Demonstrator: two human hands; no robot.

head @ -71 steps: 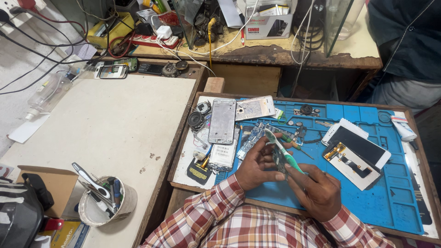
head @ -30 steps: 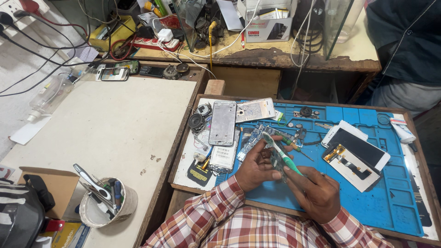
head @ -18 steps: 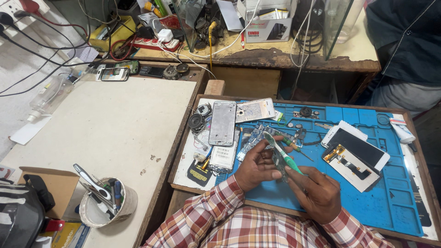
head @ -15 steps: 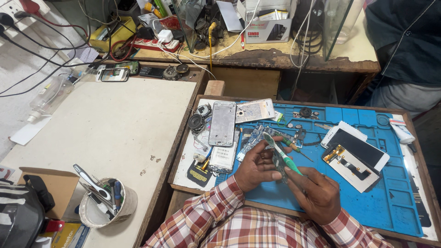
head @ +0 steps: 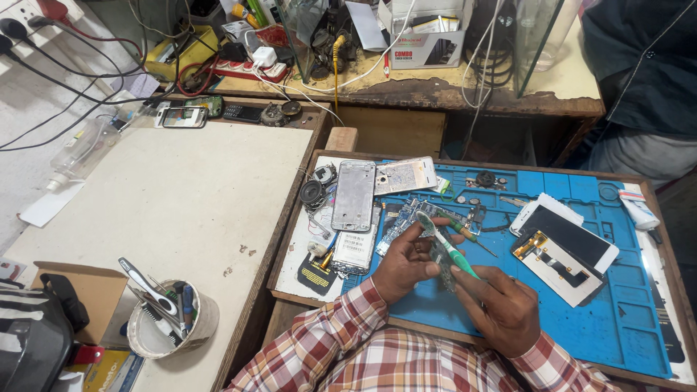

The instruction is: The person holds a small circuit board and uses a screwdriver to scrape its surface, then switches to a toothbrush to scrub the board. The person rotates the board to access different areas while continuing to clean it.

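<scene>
1. the left hand (head: 406, 265) is closed around a small green circuit board (head: 441, 259), pinching it between thumb and fingers and lifting it just above the blue silicone repair mat (head: 581, 319), likely so its face tilts up toward the person.
2. the right hand (head: 501, 308) is clenched on the handle of a green and white toothbrush (head: 444, 243), held like a pen, with the bristle head angled far-left over the board; that grip suits short, controlled strokes.
3. both hands work at the near middle of the mat, close to the body in a red, white and yellow plaid sleeve (head: 327, 341), which seems to steady them.
4. just left of the hands, a silver metal phone frame (head: 353, 194) lies flat beside a white rectangular phone back plate (head: 405, 175).
5. right of the hands, a white phone with a black screen (head: 570, 236) lies flat, partly overlapped by an opened white phone shell with gold parts (head: 555, 265).
6. a thin screwdriver with a green grip (head: 465, 231) rests on the mat just beyond the hands, within easy reach.
7. on the pale wooden tabletop (head: 167, 210) at near left, a round white cup (head: 170, 323) stands with tools upright inside it.
8. a white tube (head: 639, 208) lies at the mat's far right edge.
</scene>
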